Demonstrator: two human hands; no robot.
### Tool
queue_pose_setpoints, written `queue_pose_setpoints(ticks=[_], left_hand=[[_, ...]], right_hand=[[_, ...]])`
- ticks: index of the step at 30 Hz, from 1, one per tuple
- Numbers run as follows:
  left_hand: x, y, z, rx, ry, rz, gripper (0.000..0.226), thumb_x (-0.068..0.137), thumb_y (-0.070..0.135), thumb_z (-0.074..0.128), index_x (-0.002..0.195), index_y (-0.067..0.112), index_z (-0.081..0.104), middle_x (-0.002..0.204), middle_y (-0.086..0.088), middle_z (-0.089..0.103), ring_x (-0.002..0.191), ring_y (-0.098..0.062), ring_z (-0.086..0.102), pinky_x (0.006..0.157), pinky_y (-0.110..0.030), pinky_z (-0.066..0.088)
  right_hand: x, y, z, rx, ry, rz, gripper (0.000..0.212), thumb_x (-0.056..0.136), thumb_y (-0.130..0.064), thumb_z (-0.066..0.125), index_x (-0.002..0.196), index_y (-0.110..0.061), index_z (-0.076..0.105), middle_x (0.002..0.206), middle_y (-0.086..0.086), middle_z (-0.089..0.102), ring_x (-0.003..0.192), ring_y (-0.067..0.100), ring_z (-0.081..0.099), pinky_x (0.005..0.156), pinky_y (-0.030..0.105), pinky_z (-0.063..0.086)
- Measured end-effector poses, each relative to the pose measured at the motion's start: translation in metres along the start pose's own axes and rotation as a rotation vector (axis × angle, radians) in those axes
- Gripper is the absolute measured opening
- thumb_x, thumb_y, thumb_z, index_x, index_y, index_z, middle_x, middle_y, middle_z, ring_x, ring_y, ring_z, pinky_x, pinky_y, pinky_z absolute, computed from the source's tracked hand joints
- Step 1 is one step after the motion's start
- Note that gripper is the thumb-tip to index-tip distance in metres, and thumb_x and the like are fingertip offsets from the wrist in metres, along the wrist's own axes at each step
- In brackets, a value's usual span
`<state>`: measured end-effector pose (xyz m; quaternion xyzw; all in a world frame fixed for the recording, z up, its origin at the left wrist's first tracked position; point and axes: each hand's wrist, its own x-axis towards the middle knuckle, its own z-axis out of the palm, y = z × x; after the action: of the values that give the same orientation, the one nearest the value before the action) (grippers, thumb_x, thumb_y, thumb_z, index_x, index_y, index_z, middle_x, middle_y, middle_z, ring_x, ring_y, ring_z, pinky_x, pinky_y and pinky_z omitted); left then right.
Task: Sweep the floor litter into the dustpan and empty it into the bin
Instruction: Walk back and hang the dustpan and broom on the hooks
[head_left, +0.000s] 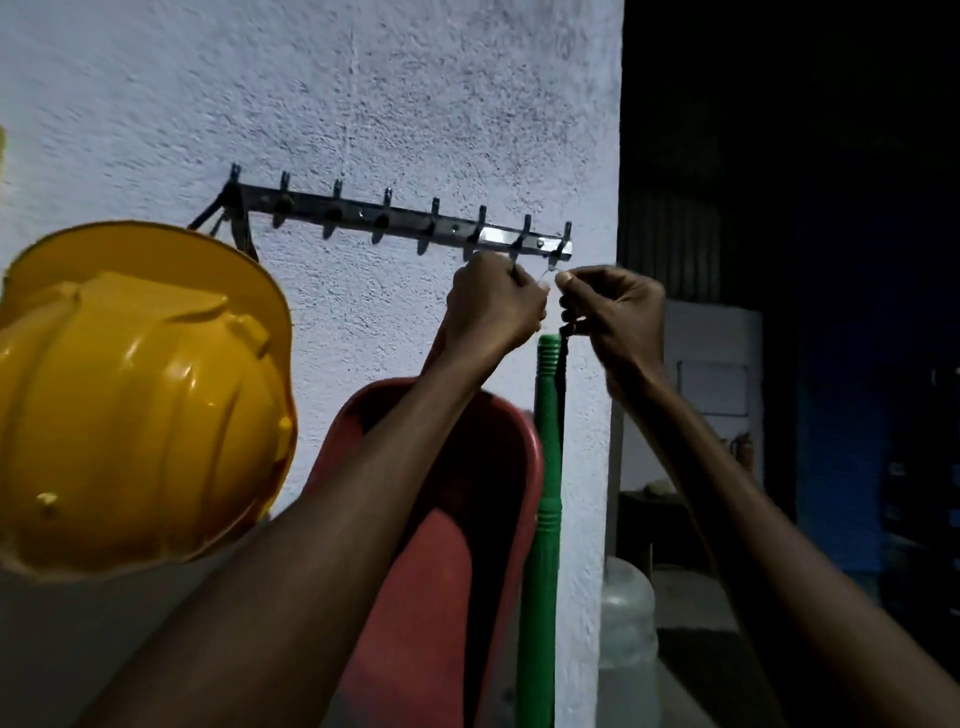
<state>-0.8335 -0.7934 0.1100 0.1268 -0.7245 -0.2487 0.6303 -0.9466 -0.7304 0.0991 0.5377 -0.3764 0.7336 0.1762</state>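
Note:
A green broom handle (545, 467) hangs upright against the white wall, with a black strap (563, 364) at its top. My right hand (615, 312) pinches the top of that strap just under the last hooks of a metal hook rack (405, 221). My left hand (493, 304) is closed beside it, pinching a thin pale loop (549, 272) that runs between the two hands below the rack. A red dustpan (447, 571) hangs on the wall under my left forearm, which partly hides it. No litter or bin is in view.
A yellow hard hat (140, 395) hangs from the rack's left end. The wall ends at a corner (615, 415) right of the broom. Beyond it is a dark room with a clear water jug (626, 613) on the floor and a white door (714, 364).

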Motion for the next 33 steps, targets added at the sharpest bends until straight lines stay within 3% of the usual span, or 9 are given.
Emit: queue_pose_setpoints(ticks=[5, 9, 12, 15, 22, 26, 28, 30, 33], left_hand=[[0.045, 0.019, 0.01, -0.103, -0.024, -0.048, 0.012, 0.083, 0.004, 0.071, 0.072, -0.002, 0.07, 0.066, -0.015, 0.072, 0.058, -0.025, 0.072, 0.065, -0.047, 0.062], [0.08, 0.032, 0.022, -0.017, 0.023, -0.06, 0.011, 0.078, 0.004, 0.072, 0.077, -0.006, 0.067, 0.074, -0.02, 0.072, 0.06, -0.03, 0.073, 0.056, -0.048, 0.062], [0.099, 0.039, 0.033, 0.095, 0.052, -0.042, 0.014, 0.079, 0.01, 0.073, 0.086, -0.001, 0.067, 0.09, -0.019, 0.073, 0.077, -0.031, 0.074, 0.069, -0.042, 0.063], [0.106, 0.044, 0.044, 0.265, 0.108, -0.012, 0.03, 0.084, 0.017, 0.071, 0.109, 0.002, 0.065, 0.116, -0.015, 0.069, 0.106, -0.03, 0.067, 0.079, -0.025, 0.051], [0.095, 0.04, 0.057, 0.497, 0.155, 0.017, 0.034, 0.088, 0.016, 0.068, 0.119, 0.003, 0.062, 0.128, -0.017, 0.063, 0.119, -0.031, 0.06, 0.085, -0.031, 0.048], [0.08, 0.028, 0.057, 0.505, 0.097, 0.012, 0.035, 0.083, 0.028, 0.075, 0.108, 0.004, 0.066, 0.115, -0.016, 0.069, 0.107, -0.032, 0.065, 0.07, -0.029, 0.045], [0.075, 0.022, 0.053, 0.466, 0.054, -0.034, 0.028, 0.084, 0.027, 0.073, 0.098, 0.004, 0.069, 0.097, -0.013, 0.073, 0.086, -0.027, 0.071, 0.056, -0.025, 0.046], [0.071, 0.014, 0.048, 0.393, -0.014, -0.113, 0.019, 0.089, 0.022, 0.066, 0.089, 0.003, 0.07, 0.076, -0.01, 0.074, 0.062, -0.023, 0.069, 0.044, -0.021, 0.043], [0.067, 0.005, 0.041, 0.188, -0.13, -0.264, 0.023, 0.096, 0.01, 0.049, 0.088, -0.005, 0.064, 0.054, -0.015, 0.067, 0.042, -0.023, 0.063, 0.048, -0.028, 0.052]], right_hand=[[0.055, 0.008, 0.002, 0.035, -0.031, -0.031, 0.02, 0.087, -0.006, 0.074, 0.068, -0.012, 0.07, 0.051, -0.004, 0.064, 0.045, 0.008, 0.055, 0.044, 0.023, 0.046], [0.091, 0.012, 0.0, 0.071, -0.007, -0.001, 0.021, 0.085, -0.002, 0.074, 0.066, -0.007, 0.068, 0.049, -0.001, 0.062, 0.042, 0.009, 0.056, 0.044, 0.023, 0.048], [0.114, 0.016, 0.001, 0.05, 0.02, 0.019, 0.022, 0.083, -0.001, 0.075, 0.063, -0.006, 0.068, 0.052, 0.006, 0.06, 0.042, 0.013, 0.054, 0.044, 0.025, 0.046], [0.129, 0.024, 0.002, 0.011, 0.059, 0.059, 0.022, 0.08, -0.001, 0.075, 0.06, -0.007, 0.068, 0.054, 0.009, 0.061, 0.044, 0.014, 0.055, 0.045, 0.023, 0.045], [0.121, 0.042, -0.006, 0.002, -0.002, 0.153, 0.019, 0.077, 0.005, 0.072, 0.062, -0.005, 0.066, 0.061, 0.012, 0.065, 0.052, 0.019, 0.06, 0.046, 0.024, 0.047], [0.112, 0.053, -0.008, -0.033, -0.007, 0.162, 0.021, 0.075, -0.003, 0.079, 0.061, -0.014, 0.068, 0.062, 0.009, 0.067, 0.052, 0.018, 0.06, 0.053, 0.032, 0.051], [0.109, 0.058, -0.01, -0.093, 0.005, 0.151, 0.016, 0.071, -0.012, 0.082, 0.061, -0.015, 0.07, 0.064, 0.007, 0.071, 0.058, 0.023, 0.067, 0.059, 0.041, 0.058], [0.103, 0.058, -0.014, -0.314, 0.062, -0.009, 0.006, 0.072, -0.019, 0.078, 0.069, -0.015, 0.075, 0.072, 0.005, 0.075, 0.07, 0.025, 0.073, 0.068, 0.046, 0.061], [0.079, 0.043, -0.015, -0.436, 0.161, -0.286, 0.008, 0.079, -0.022, 0.072, 0.079, -0.015, 0.076, 0.079, -0.001, 0.075, 0.074, 0.016, 0.071, 0.069, 0.033, 0.055]])
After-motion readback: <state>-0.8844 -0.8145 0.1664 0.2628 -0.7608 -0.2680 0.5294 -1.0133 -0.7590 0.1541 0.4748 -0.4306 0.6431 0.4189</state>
